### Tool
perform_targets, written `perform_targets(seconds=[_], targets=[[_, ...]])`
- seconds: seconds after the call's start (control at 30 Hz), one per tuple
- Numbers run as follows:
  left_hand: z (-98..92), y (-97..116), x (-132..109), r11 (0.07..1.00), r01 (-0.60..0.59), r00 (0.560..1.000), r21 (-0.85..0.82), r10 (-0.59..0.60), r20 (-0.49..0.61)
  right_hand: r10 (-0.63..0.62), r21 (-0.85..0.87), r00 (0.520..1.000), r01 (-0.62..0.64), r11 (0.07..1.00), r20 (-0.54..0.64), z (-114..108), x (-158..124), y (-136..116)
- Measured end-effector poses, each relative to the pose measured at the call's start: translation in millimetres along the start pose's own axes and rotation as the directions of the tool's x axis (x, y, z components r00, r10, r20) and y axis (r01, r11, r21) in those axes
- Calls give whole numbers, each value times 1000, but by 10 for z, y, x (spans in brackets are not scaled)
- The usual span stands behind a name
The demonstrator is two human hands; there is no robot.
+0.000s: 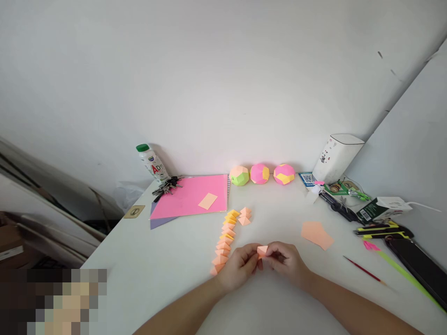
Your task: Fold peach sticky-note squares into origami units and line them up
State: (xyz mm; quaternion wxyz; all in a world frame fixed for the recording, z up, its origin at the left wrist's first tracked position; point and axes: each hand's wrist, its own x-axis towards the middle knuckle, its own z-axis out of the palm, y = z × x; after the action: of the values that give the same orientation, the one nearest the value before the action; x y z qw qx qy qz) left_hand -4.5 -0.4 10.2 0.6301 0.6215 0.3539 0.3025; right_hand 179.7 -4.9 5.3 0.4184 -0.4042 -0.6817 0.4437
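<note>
My left hand (pixel 238 267) and my right hand (pixel 288 263) meet low in the middle of the white table (pixel 146 265). Together they pinch a small folded orange paper piece (pixel 262 250) between their fingertips. Just left of my left hand runs a row of several folded orange and yellow paper units (pixel 224 241). A few more folded units (pixel 245 216) lie beyond it. To the right of my right hand lie flat orange paper sheets (pixel 316 234).
Three paper balls (pixel 260 174) stand by the wall. A pink sheet stack (pixel 190 195) with an orange slip, keys (pixel 166 186) and a bottle (pixel 152 163) lie back left. A white box (pixel 337 157), cutters (pixel 382 230), a thin red stick (pixel 363 271) and clutter fill the right.
</note>
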Motion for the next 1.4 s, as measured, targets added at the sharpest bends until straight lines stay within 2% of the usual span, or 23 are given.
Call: perform_targets(seconds=[0.13, 0.27, 0.47, 0.57, 0.67, 0.77, 1.0, 1.27, 1.4], targets=[[21, 74, -22, 997, -53, 998, 57, 51, 30, 142, 68, 990, -142, 988, 5, 6, -10, 31], [37, 55, -13, 998, -50, 999, 42, 50, 22, 196, 137, 980, -198, 970, 33, -5, -4, 21], [29, -118, 9, 1000, -11, 998, -22, 9, -56, 161, 149, 983, -173, 973, 87, -1, -3, -3], [36, -149, 2, 994, -73, 996, 86, 77, -41, 148, 120, 978, -166, 979, 147, 7, -10, 11], [43, -126, -7, 967, -138, 990, 212, 143, -10, 151, 63, 977, -162, 985, 149, 11, -14, 36], [46, -74, -11, 949, -171, 985, 267, 171, 22, 139, 22, 980, -144, 989, 145, 18, -15, 54], [45, -64, -16, 987, -55, 998, 154, 56, 2, 152, 25, 977, -157, 987, 147, 19, -19, -10], [52, -55, -4, 986, -29, 997, 162, 39, -59, 132, 27, 973, -139, 990, 189, -11, -11, -3], [54, -42, 3, 997, 9, 999, 80, -5, -49, 119, 12, 976, -123, 992, 184, 4, -25, 38]])
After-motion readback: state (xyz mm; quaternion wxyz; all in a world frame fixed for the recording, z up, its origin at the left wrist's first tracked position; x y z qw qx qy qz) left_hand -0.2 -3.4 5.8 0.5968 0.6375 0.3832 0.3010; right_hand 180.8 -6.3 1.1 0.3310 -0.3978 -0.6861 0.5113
